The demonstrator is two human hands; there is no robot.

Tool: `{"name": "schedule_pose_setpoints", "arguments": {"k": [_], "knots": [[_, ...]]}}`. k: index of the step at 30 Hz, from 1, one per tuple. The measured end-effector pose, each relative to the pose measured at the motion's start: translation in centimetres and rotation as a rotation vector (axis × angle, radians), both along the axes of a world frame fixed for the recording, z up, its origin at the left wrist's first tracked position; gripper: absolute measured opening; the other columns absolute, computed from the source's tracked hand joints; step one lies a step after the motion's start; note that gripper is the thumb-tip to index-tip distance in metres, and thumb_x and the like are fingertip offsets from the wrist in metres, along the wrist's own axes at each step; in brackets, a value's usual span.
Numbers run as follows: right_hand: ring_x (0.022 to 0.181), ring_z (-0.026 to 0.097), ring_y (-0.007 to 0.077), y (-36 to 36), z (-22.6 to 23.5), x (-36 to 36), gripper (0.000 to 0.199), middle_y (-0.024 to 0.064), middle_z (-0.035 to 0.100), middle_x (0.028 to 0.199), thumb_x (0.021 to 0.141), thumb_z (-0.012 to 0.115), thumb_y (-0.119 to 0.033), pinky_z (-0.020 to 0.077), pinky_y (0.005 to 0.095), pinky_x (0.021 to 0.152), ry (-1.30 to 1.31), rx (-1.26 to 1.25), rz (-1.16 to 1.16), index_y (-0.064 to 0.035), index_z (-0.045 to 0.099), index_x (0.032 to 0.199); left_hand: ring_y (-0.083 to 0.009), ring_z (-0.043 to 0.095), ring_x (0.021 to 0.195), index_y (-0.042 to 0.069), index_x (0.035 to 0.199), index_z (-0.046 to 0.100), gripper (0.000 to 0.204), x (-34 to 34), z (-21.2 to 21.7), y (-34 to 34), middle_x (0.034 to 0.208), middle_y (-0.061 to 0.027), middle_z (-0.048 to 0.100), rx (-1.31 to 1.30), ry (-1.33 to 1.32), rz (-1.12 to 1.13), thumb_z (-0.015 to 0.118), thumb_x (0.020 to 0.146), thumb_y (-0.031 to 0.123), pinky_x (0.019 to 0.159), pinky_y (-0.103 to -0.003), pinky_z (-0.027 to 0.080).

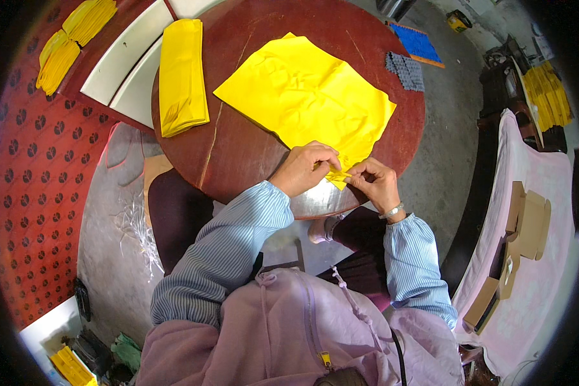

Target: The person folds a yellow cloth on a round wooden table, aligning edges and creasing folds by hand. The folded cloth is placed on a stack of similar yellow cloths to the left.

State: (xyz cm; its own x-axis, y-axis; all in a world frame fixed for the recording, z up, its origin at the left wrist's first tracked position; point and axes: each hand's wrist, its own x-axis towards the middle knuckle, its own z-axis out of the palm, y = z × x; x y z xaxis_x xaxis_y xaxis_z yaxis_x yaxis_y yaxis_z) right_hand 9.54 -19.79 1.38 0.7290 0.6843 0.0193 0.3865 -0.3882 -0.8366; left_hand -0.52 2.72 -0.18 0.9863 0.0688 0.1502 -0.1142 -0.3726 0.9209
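Note:
A large yellow sheet [309, 90] of thin, creased material, perhaps cloth or a flat bag, lies across the round brown-red table [231, 170]. Its near corner is bunched up between my hands at the table's front edge. My right hand [376, 185] pinches a narrow gathered bit of that corner between thumb and forefinger. Just left of it, my left hand [304, 168] has its fingers curled and closed on the gathered yellow material; the exact grip of its fingertips is partly hidden. A folded yellow stack [183, 77] rests on the table's left side.
A grey textured cloth [404, 71] lies at the table's right edge, near a blue mat [418, 44]. More yellow bundles [77, 42] sit at the far left and on a shelf [547, 96] at right. Open cardboard boxes [531, 225] lie on a pink-covered surface [505, 167].

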Motion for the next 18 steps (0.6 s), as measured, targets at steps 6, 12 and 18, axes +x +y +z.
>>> {"name": "schedule_pose_setpoints", "arguments": {"k": [6, 12, 18], "knots": [[0.074, 0.066, 0.0094, -0.05, -0.06, 0.14, 0.019, 0.0026, 0.073, 0.087, 0.082, 0.089, -0.007, 0.0551, 0.0258, 0.069, 0.008, 0.006, 0.007, -0.0005, 0.078, 0.096, -0.0303, 0.068, 0.120, 0.006, 0.106, 0.075, 0.027, -0.28, 0.56, 0.35, 0.123, -0.0144, 0.074, -0.020, 0.039, -0.061, 0.070, 0.081, -0.001, 0.105, -0.039, 0.054], [0.074, 0.065, 0.0097, -0.08, -0.01, 0.21, 0.018, 0.0027, 0.072, 0.086, 0.084, 0.089, -0.009, 0.0536, 0.0257, 0.068, 0.024, -0.006, -0.009, -0.0009, 0.078, 0.095, -0.0300, 0.068, 0.119, 0.006, 0.107, 0.075, 0.030, -0.24, 0.51, 0.16, 0.120, -0.0127, 0.074, 0.016, 0.009, -0.058, 0.076, 0.078, -0.001, 0.106, -0.039, 0.054], [0.074, 0.064, 0.0098, -0.04, 0.13, 0.15, 0.017, 0.0027, 0.072, 0.086, 0.085, 0.088, -0.009, 0.0532, 0.0258, 0.068, 0.032, 0.003, 0.002, -0.0009, 0.078, 0.095, -0.0306, 0.069, 0.118, 0.006, 0.106, 0.075, 0.027, -0.17, 0.09, -0.09, 0.118, -0.0125, 0.074, 0.038, -0.040, -0.035, 0.081, 0.080, 0.001, 0.103, -0.039, 0.055]]}}
